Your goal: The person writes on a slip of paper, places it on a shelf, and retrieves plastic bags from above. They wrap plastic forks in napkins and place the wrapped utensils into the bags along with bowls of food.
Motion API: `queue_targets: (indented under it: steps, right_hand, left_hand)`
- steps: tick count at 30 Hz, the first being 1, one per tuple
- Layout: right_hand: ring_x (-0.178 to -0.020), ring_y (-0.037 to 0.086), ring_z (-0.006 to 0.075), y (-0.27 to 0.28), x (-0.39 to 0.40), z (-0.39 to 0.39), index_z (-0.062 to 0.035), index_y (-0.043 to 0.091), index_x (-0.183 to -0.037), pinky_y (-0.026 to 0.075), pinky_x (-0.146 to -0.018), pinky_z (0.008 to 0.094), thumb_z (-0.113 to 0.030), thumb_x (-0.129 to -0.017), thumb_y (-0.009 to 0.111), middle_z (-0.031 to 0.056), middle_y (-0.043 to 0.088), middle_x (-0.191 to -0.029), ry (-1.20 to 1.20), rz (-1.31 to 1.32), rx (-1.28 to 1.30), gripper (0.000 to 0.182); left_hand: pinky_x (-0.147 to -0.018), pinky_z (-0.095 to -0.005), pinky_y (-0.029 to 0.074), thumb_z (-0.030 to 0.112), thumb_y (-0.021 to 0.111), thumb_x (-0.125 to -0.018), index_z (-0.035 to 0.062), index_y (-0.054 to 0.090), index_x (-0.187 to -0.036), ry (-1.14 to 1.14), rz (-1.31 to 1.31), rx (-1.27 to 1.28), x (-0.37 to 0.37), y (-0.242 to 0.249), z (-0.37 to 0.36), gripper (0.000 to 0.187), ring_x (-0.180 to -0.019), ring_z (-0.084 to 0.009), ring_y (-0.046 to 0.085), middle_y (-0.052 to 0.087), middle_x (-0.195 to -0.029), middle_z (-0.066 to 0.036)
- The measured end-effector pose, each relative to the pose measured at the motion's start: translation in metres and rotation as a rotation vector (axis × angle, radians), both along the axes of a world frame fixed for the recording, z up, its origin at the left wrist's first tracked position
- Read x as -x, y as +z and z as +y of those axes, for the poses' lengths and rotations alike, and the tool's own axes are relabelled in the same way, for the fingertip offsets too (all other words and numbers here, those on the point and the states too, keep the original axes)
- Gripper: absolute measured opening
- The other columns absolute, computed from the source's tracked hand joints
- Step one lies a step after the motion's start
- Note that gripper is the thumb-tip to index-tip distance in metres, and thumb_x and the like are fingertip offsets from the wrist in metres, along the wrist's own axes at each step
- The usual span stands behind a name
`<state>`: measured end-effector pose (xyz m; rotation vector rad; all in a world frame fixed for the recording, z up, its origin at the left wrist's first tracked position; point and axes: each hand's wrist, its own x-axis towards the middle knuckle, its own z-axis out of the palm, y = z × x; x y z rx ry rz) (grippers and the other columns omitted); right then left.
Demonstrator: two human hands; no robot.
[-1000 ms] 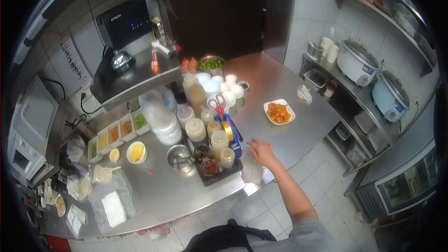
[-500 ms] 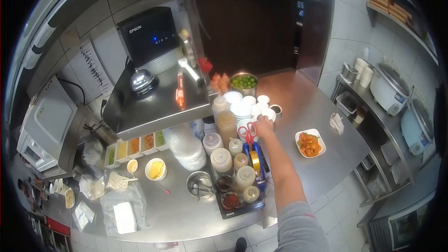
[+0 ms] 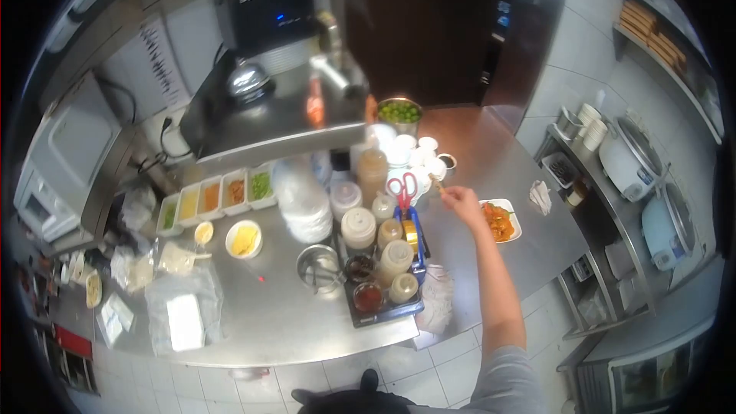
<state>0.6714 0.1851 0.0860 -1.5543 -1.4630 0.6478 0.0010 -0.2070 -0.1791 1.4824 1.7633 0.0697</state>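
My right hand [image 3: 460, 203] reaches over the steel counter with its fingers pinched on a small, thin brownish piece [image 3: 436, 182]; its exact kind is too blurred to tell. Just beyond the fingers stand white cups [image 3: 418, 157] and a small dark-filled cup [image 3: 447, 162]. A white dish of orange-red food [image 3: 504, 220] sits right beside my wrist, partly covered by it. To the left of the hand, red-handled scissors [image 3: 402, 186] stand by a blue tape dispenser [image 3: 418, 249]. My left hand is out of view.
A black tray [image 3: 383, 314] holds squeeze bottles and sauce jars. Left of it are a metal pot [image 3: 320, 268] and a bowl with yellow food [image 3: 244, 239]. A raised steel shelf [image 3: 284, 134] overhangs the counter. A crumpled cloth [image 3: 540, 198] lies at the right.
My right hand has drawn back from the white cups toward the dish, now with the thin brownish piece between its fingers. The camera view has shifted.
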Motion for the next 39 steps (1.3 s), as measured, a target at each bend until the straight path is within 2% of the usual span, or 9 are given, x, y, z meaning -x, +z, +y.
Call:
queue_targets:
  steps: [3,6,9,14,19,24,26,28,39]
  right_hand:
    - [-0.062,0.065,0.0201,-0.014,-0.002,0.017,0.0018,0.067,-0.089,0.049,-0.059,0.0321,-0.022,-0.079,0.064,0.0146,0.066,-0.069,-0.039,-0.217,-0.061,0.026]
    - [-0.074,0.065,0.0311,-0.015,0.016,0.043,-0.0008,0.068,-0.089,0.049,-0.069,0.0383,-0.025,-0.080,0.061,0.0182,0.066,-0.077,-0.047,-0.384,-0.094,0.027]
    - [-0.087,0.062,0.0344,-0.031,0.020,0.070,-0.0006,0.059,-0.111,0.048,-0.075,0.0394,-0.033,-0.080,0.062,0.0213,0.065,-0.091,0.037,-0.593,-0.089,0.045]
    - [-0.107,0.056,0.0233,0.004,0.025,0.038,0.0020,0.053,-0.119,0.041,-0.093,0.0336,-0.015,-0.087,0.055,0.0176,0.058,-0.115,-0.091,-0.466,-0.212,0.037]
    - [-0.098,0.056,0.0203,0.057,0.140,-0.087,0.0022,0.057,-0.108,0.043,-0.088,0.0300,-0.008,-0.088,0.056,0.0116,0.059,-0.109,-0.161,-0.016,-0.650,0.022]
    - [-0.088,0.052,0.0217,0.042,0.359,-0.210,0.0000,0.055,-0.088,0.041,-0.081,0.0329,-0.001,-0.084,0.055,0.0100,0.054,-0.091,0.359,-0.060,-0.688,0.005]
    - [-0.089,0.052,0.0284,0.006,0.424,-0.242,-0.0029,0.058,-0.086,0.040,-0.083,0.0365,0.000,-0.079,0.056,0.0125,0.053,-0.094,0.560,-0.257,-0.646,0.008]
    - [-0.091,0.051,0.0308,-0.025,0.478,-0.265,-0.0041,0.060,-0.086,0.039,-0.083,0.0379,0.000,-0.076,0.058,0.0137,0.053,-0.096,0.787,-0.254,-0.544,0.011]
    - [-0.098,0.046,0.0360,-0.104,0.561,-0.267,-0.0042,0.056,-0.096,0.034,-0.087,0.0445,-0.010,-0.079,0.053,0.0174,0.051,-0.101,0.662,-0.709,-0.477,0.018]
  left_hand:
    - [-0.067,-0.0364,0.052,0.023,0.057,-0.083,-0.0018,0.062,-0.095,0.097,0.000,0.024,-0.005,-0.011,-0.087,0.028,-0.073,-0.0214,0.064,0.065,-0.077,-0.014]
    - [-0.066,-0.0329,0.052,0.020,0.055,-0.086,-0.0035,0.054,-0.112,0.533,-0.174,0.173,-0.024,-0.012,-0.087,0.035,-0.074,-0.0216,0.065,0.066,-0.086,-0.015]
    - [-0.066,-0.0326,0.052,0.021,0.057,-0.085,-0.0035,0.053,-0.113,0.702,-0.306,0.146,-0.041,0.009,-0.094,0.038,-0.072,-0.0221,0.065,0.066,-0.086,-0.015]
    - [-0.072,-0.0344,0.051,0.028,0.057,-0.084,-0.0014,0.057,-0.112,0.823,-0.303,0.163,-0.048,-0.027,-0.151,0.041,-0.074,-0.0242,0.066,0.066,-0.088,-0.017]
    - [-0.082,-0.0377,0.048,0.031,0.055,-0.084,0.0027,0.062,-0.106,0.873,-0.285,0.174,-0.053,-0.082,-0.209,0.037,-0.092,-0.0313,0.062,0.065,-0.099,-0.018]
    - [-0.082,-0.0387,0.049,0.030,0.053,-0.085,0.0032,0.062,-0.105,0.669,-0.238,0.204,-0.027,-0.049,-0.174,0.035,-0.092,-0.0307,0.062,0.065,-0.098,-0.016]
    - [-0.075,-0.0397,0.051,0.030,0.053,-0.087,0.0028,0.059,-0.109,1.011,-0.697,0.070,-0.012,-0.057,-0.161,0.036,-0.082,-0.0265,0.064,0.066,-0.093,-0.014]
    - [-0.066,-0.0361,0.052,0.030,0.051,-0.089,0.0027,0.055,-0.115,1.091,-0.787,-0.089,0.015,-0.066,-0.142,0.038,-0.076,-0.0221,0.065,0.065,-0.091,-0.011]
    - [-0.080,-0.0432,0.044,0.036,0.048,-0.088,0.0097,0.049,-0.119,1.499,-1.048,-0.184,0.220,-0.038,-0.051,0.040,-0.093,-0.0228,0.060,0.060,-0.106,-0.010]
